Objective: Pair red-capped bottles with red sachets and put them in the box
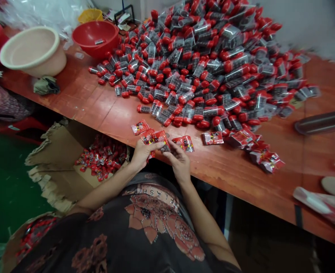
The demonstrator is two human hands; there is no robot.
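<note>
At the table's front edge my left hand is closed on a red printed packet, the thumb pressed across it. My right hand meets it from the right, its thumb and fingers pinching a small clear container with dark contents, partly hidden by the fingers. More red packets lie close by: one beyond my left hand, some just past my right fingers, and one farther right. Behind them rises a big heap of clear containers with red caps.
A cardboard box with many red packets stands below the table's left front edge. On the table are a white basin, a red bowl, a packet stack and a dark clear tube.
</note>
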